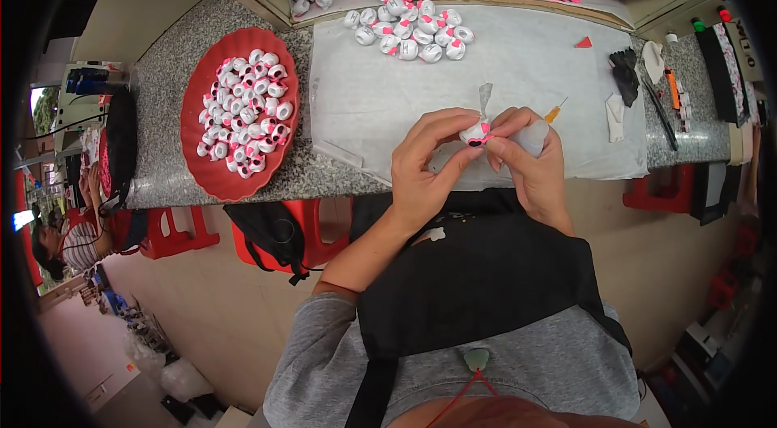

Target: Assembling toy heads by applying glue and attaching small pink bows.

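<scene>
The left forearm (368,250) slanted up and to the right from the lower edge, elbow bent, and brought the left hand (425,157) in over the near edge of the tabletop (332,173). That hand arched, its index finger reaching along the far side and its thumb pushing up from below, so the fingers were clamped on a small white piece (476,134) with pink and black parts. The piece sat between the two hands, raised in front of the black apron (486,282).

The right hand (538,169) came from the opposite side, wrist bent inward, its forearm largely hidden by the apron. Its thumb and index finger were pinched together at the piece's pink right edge, the knuckles bent. A translucent bottle (532,138) was tucked in the same hand, its yellow collar and thin tip pointing up and to the right.

A grey strip (486,95) stood out just beyond the piece; whether it touched could not be told. Past the hands, a white sheet (348,88) bore a heap of similar pieces (417,27). Well to the left, a red tray (194,104) held many more.
</scene>
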Tool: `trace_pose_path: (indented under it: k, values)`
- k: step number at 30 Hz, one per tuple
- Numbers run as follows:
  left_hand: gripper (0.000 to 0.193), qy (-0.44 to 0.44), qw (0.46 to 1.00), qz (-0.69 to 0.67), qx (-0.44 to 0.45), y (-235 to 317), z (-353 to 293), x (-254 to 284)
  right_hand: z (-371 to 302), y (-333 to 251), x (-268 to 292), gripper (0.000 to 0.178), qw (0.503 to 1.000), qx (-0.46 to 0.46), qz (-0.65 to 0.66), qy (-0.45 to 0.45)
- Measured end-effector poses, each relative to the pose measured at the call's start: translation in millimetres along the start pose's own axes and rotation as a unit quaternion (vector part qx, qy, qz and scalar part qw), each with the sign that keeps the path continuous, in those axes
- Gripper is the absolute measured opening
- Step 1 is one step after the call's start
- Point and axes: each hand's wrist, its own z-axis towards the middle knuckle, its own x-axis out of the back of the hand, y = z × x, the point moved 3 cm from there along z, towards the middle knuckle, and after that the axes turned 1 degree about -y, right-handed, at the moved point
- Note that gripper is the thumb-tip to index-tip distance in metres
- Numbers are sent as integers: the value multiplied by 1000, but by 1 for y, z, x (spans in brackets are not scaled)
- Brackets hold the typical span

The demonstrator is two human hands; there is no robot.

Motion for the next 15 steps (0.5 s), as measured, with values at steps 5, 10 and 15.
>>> trace_pose_path:
  k: [5, 10, 15]
  values:
    - [27, -22, 987, -142, 69, -4, -2, 3, -2, 1, -2, 15, 999, 21, -41, 3]
    - [25, -47, 971, -220, 88, -4, -1, 4, -2, -7, -6, 32, 991, 44, -121, -24]
    - [24, -68, 970, -219, 77, -4, -3, 5, -2, -7, -10, 36, 992, -8, -111, -66]
